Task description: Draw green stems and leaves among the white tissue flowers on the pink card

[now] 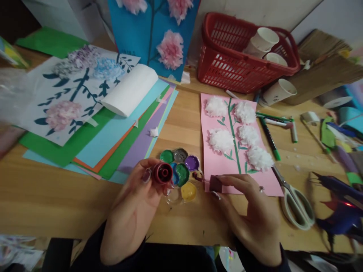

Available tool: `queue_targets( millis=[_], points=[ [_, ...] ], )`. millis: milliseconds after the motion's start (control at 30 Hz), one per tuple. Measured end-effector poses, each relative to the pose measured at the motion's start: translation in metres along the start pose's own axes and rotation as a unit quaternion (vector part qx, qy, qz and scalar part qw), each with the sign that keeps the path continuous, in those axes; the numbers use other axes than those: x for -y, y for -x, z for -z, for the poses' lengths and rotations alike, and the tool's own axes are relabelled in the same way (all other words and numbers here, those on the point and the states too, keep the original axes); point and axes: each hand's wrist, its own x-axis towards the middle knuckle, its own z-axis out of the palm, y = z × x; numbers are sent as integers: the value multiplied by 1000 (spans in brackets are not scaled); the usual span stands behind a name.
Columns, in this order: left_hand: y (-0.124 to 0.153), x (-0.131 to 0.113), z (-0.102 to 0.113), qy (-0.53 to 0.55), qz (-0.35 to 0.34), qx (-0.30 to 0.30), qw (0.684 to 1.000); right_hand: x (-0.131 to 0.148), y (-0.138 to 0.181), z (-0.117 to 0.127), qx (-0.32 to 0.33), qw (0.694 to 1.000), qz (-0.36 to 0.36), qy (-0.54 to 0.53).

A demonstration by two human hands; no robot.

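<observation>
My left hand (pixel 138 204) is closed around a small round dark red container (pixel 163 173), whose open end with a ring and small hole faces up. Between the thumb and fingers of my right hand (pixel 249 207) is a dark red cap (pixel 216 184). A thin stem seems to run left from it to a dark red tip (pixel 196 176) over the right side of a clear flower-shaped paint palette (pixel 173 196). Green, grey, purple, blue and yellow paint fill its wells. Under my right fingers lies pink paper (pixel 211 166) with white paper flowers (pixel 221 140) and painted green stems.
Scissors (pixel 297 206) and a glue gun (pixel 337 204) with a red light lie at right, near markers (pixel 269 138). Coloured sheets (pixel 104 151) and a white paper roll (pixel 130 90) are at left. Behind stand a red basket (pixel 227 68) with paper cups and a blue flower picture (pixel 130 34).
</observation>
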Motion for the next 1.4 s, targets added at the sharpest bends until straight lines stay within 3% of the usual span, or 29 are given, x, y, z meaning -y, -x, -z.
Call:
queue_targets(
  millis=[533,800,1067,1300,1400],
  points=[
    [1,0,-2,11,5,5,1000,0,-7,-7,42,990,107,87],
    [-3,0,0,30,28,41,998,6,-13,-1,28,982,139,124],
    [-2,-1,-2,17,24,33,999,15,-25,8,64,970,178,152],
    [-2,-1,-1,19,22,33,999,21,-40,16,125,962,188,154],
    [-2,-1,-3,22,24,34,999,20,-39,22,141,973,151,103]
  ],
)
